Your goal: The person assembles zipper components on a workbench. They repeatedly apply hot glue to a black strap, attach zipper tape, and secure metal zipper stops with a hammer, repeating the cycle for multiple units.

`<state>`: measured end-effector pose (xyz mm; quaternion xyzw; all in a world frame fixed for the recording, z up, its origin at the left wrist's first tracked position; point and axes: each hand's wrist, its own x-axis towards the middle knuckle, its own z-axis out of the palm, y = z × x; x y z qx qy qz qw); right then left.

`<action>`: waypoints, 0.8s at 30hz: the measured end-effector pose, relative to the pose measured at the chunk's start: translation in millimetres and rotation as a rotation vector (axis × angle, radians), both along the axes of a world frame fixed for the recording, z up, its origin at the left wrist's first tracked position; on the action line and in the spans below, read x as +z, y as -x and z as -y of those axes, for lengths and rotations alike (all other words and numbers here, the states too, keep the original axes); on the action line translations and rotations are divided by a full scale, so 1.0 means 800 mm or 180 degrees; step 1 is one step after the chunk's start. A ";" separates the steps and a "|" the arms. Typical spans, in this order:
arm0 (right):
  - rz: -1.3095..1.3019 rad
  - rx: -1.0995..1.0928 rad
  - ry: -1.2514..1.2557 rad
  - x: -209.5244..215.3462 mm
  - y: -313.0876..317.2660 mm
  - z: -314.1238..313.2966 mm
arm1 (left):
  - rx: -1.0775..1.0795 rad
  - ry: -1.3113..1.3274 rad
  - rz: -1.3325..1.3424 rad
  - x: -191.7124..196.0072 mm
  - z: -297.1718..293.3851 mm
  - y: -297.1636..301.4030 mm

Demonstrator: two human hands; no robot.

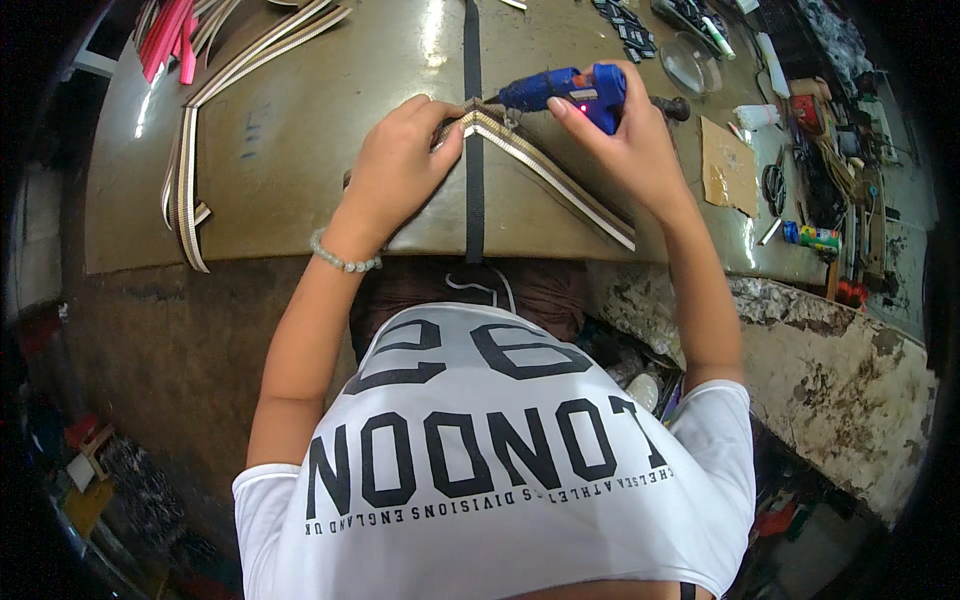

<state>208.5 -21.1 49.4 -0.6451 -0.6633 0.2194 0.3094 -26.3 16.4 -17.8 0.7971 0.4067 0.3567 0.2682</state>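
Observation:
My right hand (635,135) grips a blue glue gun (545,92), its nozzle pointing left, close to the bend of a striped strap (560,180) in brown, black and white. The strap lies folded at an angle across a dark band (474,200) that runs from the table's front edge to the back. My left hand (405,150) pinches the strap near the fold, fingers closed over it; part of the strap is hidden under that hand. A small red light shows on the glue gun.
More striped straps (187,170) lie at the left beside pink strips (168,42). On the right of the table (300,215) are a cardboard piece (729,165), a clear round dish (690,63), scissors (774,185), a small green-and-blue can (812,237) and several small black pieces (630,30).

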 end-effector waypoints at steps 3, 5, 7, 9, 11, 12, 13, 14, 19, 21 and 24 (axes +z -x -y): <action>0.0066 -0.0011 0.0185 -0.001 0.002 -0.011 | 0.0039 -0.0043 -0.0014 -0.002 0.001 0.000; 0.0140 0.0098 0.0162 0.000 0.003 -0.015 | 0.0064 -0.0074 -0.0002 -0.002 0.002 -0.001; 0.0145 0.0052 0.0153 0.001 0.006 -0.018 | 0.0079 -0.0113 0.0028 -0.002 0.002 -0.002; 0.0196 0.0112 0.0133 0.001 0.008 -0.018 | 0.0091 -0.0066 -0.0024 -0.001 0.002 -0.002; 0.0286 0.0212 0.0084 0.003 0.008 -0.014 | 0.0094 -0.0039 -0.0060 -0.001 0.002 -0.002; 0.0296 0.0261 0.0102 0.003 0.007 -0.011 | 0.0095 -0.0041 -0.0066 -0.001 0.001 -0.002; 0.0292 0.0309 0.0057 0.004 0.007 -0.007 | 0.0107 -0.0010 -0.0092 -0.001 0.001 -0.002; 0.0289 0.0357 0.0013 0.005 0.007 -0.002 | 0.0097 -0.0067 -0.0069 -0.002 0.001 -0.002; 0.0201 0.0454 0.0219 0.007 0.014 0.022 | 0.0070 -0.0138 -0.0077 -0.005 0.001 -0.001; 0.0183 0.0401 0.0343 0.008 0.014 0.031 | 0.0051 -0.0211 -0.0035 -0.007 0.000 -0.001; -0.0314 0.0859 0.0830 0.007 -0.010 0.044 | 0.0035 -0.0336 -0.0041 -0.008 0.000 -0.002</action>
